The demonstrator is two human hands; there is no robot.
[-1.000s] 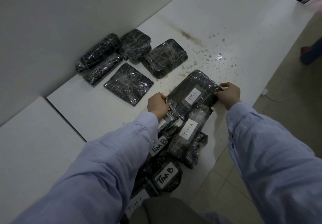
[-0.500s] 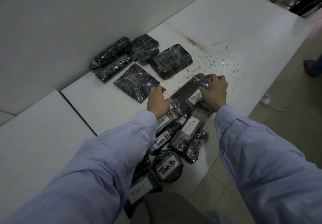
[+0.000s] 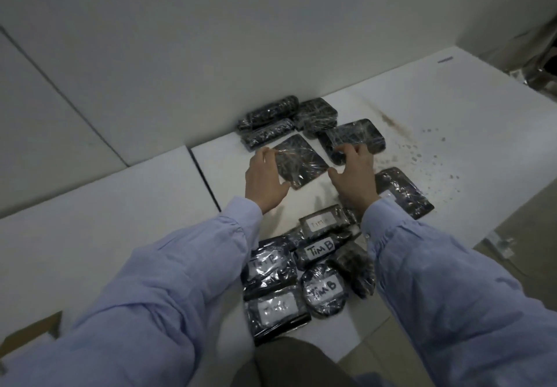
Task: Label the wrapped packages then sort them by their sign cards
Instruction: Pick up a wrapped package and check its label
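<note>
On the white table (image 3: 437,109), the left hand (image 3: 263,180) held the flat square package (image 3: 298,160) by its left edge, fingers curled along that side and thumb at the near corner. The right hand (image 3: 355,175) hovered just right of it with fingers spread, the thumb close to the package's right corner; whether it touched could not be told. This unlabelled package lay just near of other unlabelled packages (image 3: 316,114) by the far wall. Nearer the person sat the labelled packages (image 3: 319,248), several reading "TIM B", and one more (image 3: 404,194) lay right of the right wrist. Dark specks (image 3: 422,157) dotted the table to the right
</note>
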